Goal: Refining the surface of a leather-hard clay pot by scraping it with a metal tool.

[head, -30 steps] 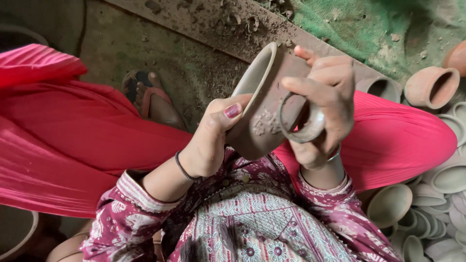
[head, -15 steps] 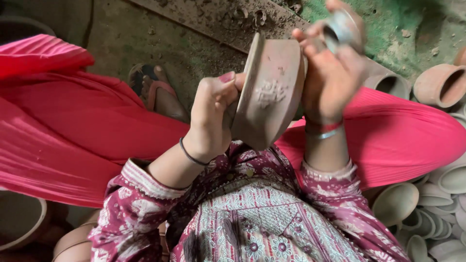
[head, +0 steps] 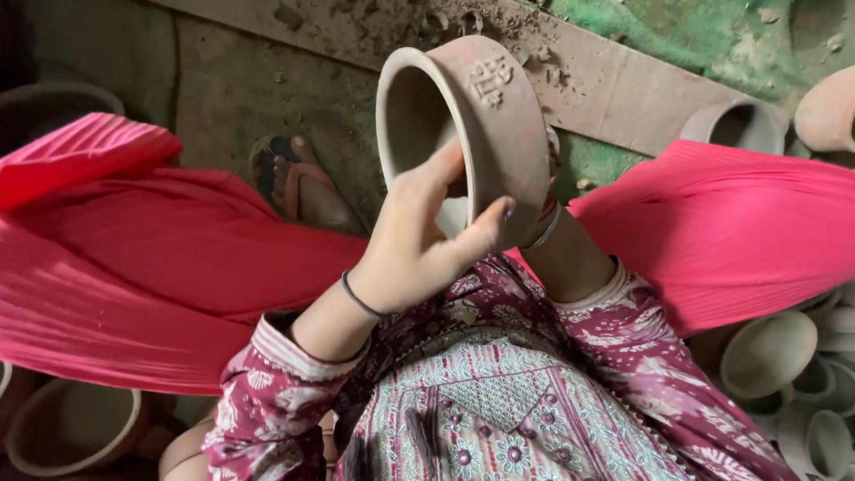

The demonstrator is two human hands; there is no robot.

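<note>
— What are we holding up here?

— We are holding an unfired clay pot above our lap, tilted so its open mouth is facing left and its stamped side is turning toward the camera. The stamp itself is too shallow for us to read as a shape.

— And the left hand?

— Its grip is closing on the pot: the thumb is pressing against the outer wall near the base, and the fingers are curling over the rim into the mouth, where we are losing sight of their tips.

— The right hand?

— It is sitting almost wholly behind the pot. We are seeing only the wrist with its bangles and the forearm coming up from the patterned sleeve, so we cannot tell whether that grip is spread or pressed together, or whether it is touching the pot at all.

— What is lying around us?

— Pink cloth is spreading over both knees, and a sandalled foot is poking out beyond it on the dirt floor. More clay pots are crowding the lower right, cut off by the frame, and another bowl is half showing at lower left.
</note>
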